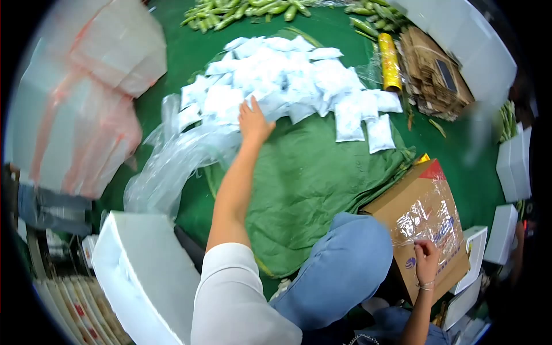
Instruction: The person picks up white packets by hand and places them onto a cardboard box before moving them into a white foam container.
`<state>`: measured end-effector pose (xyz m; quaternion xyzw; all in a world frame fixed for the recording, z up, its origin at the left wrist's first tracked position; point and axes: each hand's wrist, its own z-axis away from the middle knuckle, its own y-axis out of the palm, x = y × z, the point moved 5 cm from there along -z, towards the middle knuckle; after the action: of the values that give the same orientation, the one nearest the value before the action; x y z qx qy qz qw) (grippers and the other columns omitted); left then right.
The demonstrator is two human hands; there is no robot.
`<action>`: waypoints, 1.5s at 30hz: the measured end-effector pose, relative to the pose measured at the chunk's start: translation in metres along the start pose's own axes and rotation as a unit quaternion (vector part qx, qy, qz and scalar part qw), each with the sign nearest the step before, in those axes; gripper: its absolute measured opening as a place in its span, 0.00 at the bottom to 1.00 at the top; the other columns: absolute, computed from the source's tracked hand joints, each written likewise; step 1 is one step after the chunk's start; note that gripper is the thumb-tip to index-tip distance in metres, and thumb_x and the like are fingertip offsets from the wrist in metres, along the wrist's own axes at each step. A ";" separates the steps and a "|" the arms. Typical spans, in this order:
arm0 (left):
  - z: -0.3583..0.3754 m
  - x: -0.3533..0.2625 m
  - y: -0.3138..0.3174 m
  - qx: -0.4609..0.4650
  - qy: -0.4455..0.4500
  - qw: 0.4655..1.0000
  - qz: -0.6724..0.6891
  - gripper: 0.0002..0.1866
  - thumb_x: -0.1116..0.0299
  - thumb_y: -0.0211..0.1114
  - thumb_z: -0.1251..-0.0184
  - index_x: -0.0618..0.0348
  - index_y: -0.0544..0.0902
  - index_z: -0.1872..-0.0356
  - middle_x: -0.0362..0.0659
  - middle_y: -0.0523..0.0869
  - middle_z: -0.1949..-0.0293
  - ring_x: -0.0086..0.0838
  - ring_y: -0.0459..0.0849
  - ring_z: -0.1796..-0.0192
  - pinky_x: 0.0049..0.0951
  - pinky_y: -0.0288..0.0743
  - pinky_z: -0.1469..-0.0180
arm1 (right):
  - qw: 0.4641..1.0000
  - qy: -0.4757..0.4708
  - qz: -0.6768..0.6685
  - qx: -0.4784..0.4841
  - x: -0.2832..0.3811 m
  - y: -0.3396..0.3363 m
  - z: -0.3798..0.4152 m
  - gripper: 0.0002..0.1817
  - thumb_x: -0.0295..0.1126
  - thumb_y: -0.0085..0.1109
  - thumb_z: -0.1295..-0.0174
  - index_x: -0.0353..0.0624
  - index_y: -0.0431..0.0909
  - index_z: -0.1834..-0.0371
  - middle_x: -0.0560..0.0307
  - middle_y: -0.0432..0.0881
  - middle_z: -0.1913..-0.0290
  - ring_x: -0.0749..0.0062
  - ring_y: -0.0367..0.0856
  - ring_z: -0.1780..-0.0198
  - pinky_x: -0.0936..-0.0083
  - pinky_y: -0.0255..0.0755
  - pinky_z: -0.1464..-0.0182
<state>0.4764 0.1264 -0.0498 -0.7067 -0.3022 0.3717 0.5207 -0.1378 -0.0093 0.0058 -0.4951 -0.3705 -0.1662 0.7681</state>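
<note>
My left hand (254, 122) reaches forward with its fingers apart, at the near edge of a heap of white ice packs (264, 69). It is over or touching the nearest packs; nothing shows in its grip. Beside that wrist, a long clear plastic bag (164, 167) trails to the left. At the right, my right hand (426, 260), with a bracelet on the wrist, is above a brown cardboard box (382, 198) partly covered by shiny clear film (422, 218). Its fingers are curled together, and what they pinch, if anything, cannot be made out.
Under the heap lies a green sack (299, 190). White foam boxes (138, 270) stand at left, some wrapped in plastic. Flattened cardboard (431, 75) and a yellow roll (389, 63) lie at upper right. Green peppers (241, 10) are piled at the back.
</note>
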 end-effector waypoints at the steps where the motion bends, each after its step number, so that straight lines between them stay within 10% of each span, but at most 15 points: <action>1: -0.025 -0.001 0.012 0.030 0.003 0.998 -0.057 0.61 0.52 0.79 0.57 0.59 0.46 0.26 0.62 0.55 0.28 0.54 0.52 0.25 0.54 0.51 0.28 | 1.000 -0.002 -0.014 -0.002 -0.005 -0.001 0.006 0.05 0.25 0.56 0.38 0.34 0.80 0.64 0.57 0.81 0.68 0.77 0.77 0.65 0.80 0.70 0.60; 4: -0.063 0.010 0.055 0.081 0.031 0.981 -0.175 0.63 0.54 0.80 0.61 0.61 0.48 0.26 0.57 0.53 0.26 0.49 0.53 0.25 0.56 0.53 0.29 | 0.998 0.039 0.021 -0.043 -0.023 -0.013 0.029 0.05 0.24 0.57 0.39 0.35 0.80 0.64 0.55 0.81 0.69 0.75 0.79 0.67 0.79 0.71 0.62; 6: -0.072 0.030 0.078 -0.023 0.100 0.992 -0.078 0.56 0.56 0.78 0.63 0.65 0.58 0.30 0.56 0.66 0.32 0.50 0.62 0.29 0.47 0.55 0.28 | 0.995 0.063 0.034 -0.069 -0.045 -0.021 0.047 0.05 0.24 0.58 0.40 0.34 0.80 0.63 0.52 0.82 0.68 0.73 0.80 0.67 0.78 0.72 0.62; 8: -0.047 -0.010 0.036 0.060 -0.056 0.995 -0.059 0.57 0.51 0.80 0.69 0.71 0.63 0.35 0.60 0.71 0.37 0.50 0.68 0.33 0.44 0.64 0.33 | 0.992 0.082 -0.007 -0.091 -0.055 -0.026 0.061 0.07 0.26 0.60 0.40 0.35 0.80 0.61 0.52 0.82 0.66 0.72 0.81 0.66 0.76 0.73 0.61; 10: -0.039 -0.023 0.053 0.136 0.040 0.980 0.142 0.53 0.55 0.78 0.66 0.76 0.64 0.38 0.61 0.74 0.41 0.50 0.74 0.39 0.41 0.70 0.39 | 0.985 0.116 -0.104 -0.079 -0.042 -0.018 0.067 0.10 0.28 0.62 0.40 0.35 0.79 0.58 0.53 0.83 0.64 0.71 0.82 0.62 0.75 0.75 0.58; 15: 0.111 -0.253 -0.070 0.435 0.354 0.730 0.390 0.52 0.63 0.74 0.62 0.63 0.59 0.31 0.52 0.71 0.38 0.40 0.72 0.37 0.41 0.67 0.36 | 0.964 -0.013 -0.265 0.004 0.057 0.010 0.037 0.44 0.35 0.71 0.45 0.41 0.54 0.28 0.44 0.68 0.35 0.60 0.71 0.36 0.65 0.69 0.37; 19: 0.249 -0.379 -0.152 0.642 0.467 0.510 0.333 0.53 0.58 0.73 0.48 0.60 0.48 0.26 0.52 0.57 0.30 0.40 0.62 0.29 0.44 0.61 0.31 | 0.858 -0.243 -0.418 -0.176 0.084 -0.011 0.017 0.52 0.36 0.73 0.48 0.38 0.45 0.26 0.45 0.67 0.36 0.61 0.69 0.35 0.63 0.67 0.36; 20: 0.276 -0.388 -0.147 0.634 0.511 0.446 0.371 0.53 0.55 0.72 0.44 0.60 0.46 0.25 0.53 0.55 0.28 0.41 0.61 0.29 0.45 0.63 0.31 | 0.853 -0.089 -0.499 -0.124 0.067 -0.022 0.020 0.52 0.34 0.73 0.50 0.37 0.46 0.26 0.47 0.69 0.39 0.64 0.71 0.37 0.65 0.68 0.38; 24: 0.292 -0.398 -0.109 0.482 0.561 0.640 0.209 0.48 0.44 0.66 0.40 0.72 0.53 0.33 0.66 0.73 0.42 0.52 0.74 0.39 0.42 0.71 0.40 | 0.833 -0.075 -0.498 -0.228 0.019 -0.066 0.044 0.50 0.36 0.74 0.56 0.36 0.55 0.29 0.44 0.70 0.40 0.60 0.72 0.39 0.62 0.68 0.39; 26: 0.279 -0.359 -0.050 0.446 0.455 0.758 0.142 0.39 0.44 0.62 0.37 0.73 0.65 0.43 0.66 0.80 0.52 0.55 0.80 0.48 0.44 0.75 0.47 | 0.936 -0.003 -0.049 -0.349 -0.010 -0.085 0.042 0.53 0.41 0.75 0.63 0.36 0.59 0.31 0.41 0.70 0.41 0.52 0.70 0.40 0.57 0.65 0.37; 29: 0.294 -0.307 0.001 0.395 0.401 0.826 0.020 0.32 0.43 0.58 0.35 0.71 0.73 0.55 0.63 0.84 0.61 0.56 0.84 0.57 0.48 0.77 0.53 | 0.948 0.001 0.207 -0.242 -0.032 -0.078 0.015 0.55 0.43 0.75 0.69 0.40 0.60 0.31 0.40 0.68 0.43 0.47 0.69 0.42 0.57 0.61 0.36; 35: 0.335 -0.312 0.021 0.349 0.468 0.812 0.005 0.20 0.57 0.58 0.35 0.70 0.78 0.67 0.61 0.85 0.71 0.51 0.85 0.68 0.46 0.78 0.61 | 0.948 -0.059 0.254 -0.180 -0.050 -0.043 -0.016 0.54 0.44 0.78 0.72 0.35 0.62 0.36 0.45 0.71 0.46 0.50 0.69 0.45 0.60 0.62 0.40; 40: 0.295 -0.336 -0.013 0.619 0.028 0.624 0.476 0.17 0.64 0.55 0.34 0.72 0.80 0.71 0.51 0.83 0.75 0.28 0.84 0.71 0.29 0.78 0.67 | 0.938 -0.130 0.272 -0.173 -0.048 -0.032 0.005 0.55 0.45 0.77 0.69 0.35 0.60 0.34 0.44 0.69 0.41 0.50 0.68 0.43 0.61 0.59 0.37; 43: 0.286 -0.337 -0.023 0.477 0.175 0.778 0.370 0.21 0.57 0.58 0.32 0.71 0.79 0.68 0.55 0.84 0.71 0.35 0.86 0.69 0.33 0.79 0.64 | 0.952 -0.113 0.238 -0.155 -0.047 -0.039 0.000 0.56 0.46 0.77 0.70 0.35 0.59 0.33 0.44 0.69 0.41 0.50 0.68 0.42 0.59 0.59 0.37; 45: 0.311 -0.325 -0.016 0.306 0.448 0.839 -0.038 0.25 0.49 0.58 0.31 0.69 0.78 0.63 0.57 0.85 0.65 0.43 0.86 0.66 0.36 0.79 0.64 | 0.962 -0.035 0.192 -0.190 -0.051 -0.050 -0.006 0.58 0.46 0.78 0.71 0.34 0.59 0.33 0.45 0.68 0.41 0.48 0.66 0.42 0.58 0.58 0.36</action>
<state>0.0389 0.0247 -0.0219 -0.5887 0.0670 0.0683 0.8027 -0.2009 -0.0435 -0.0011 -0.6992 -0.2564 -0.0656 0.6642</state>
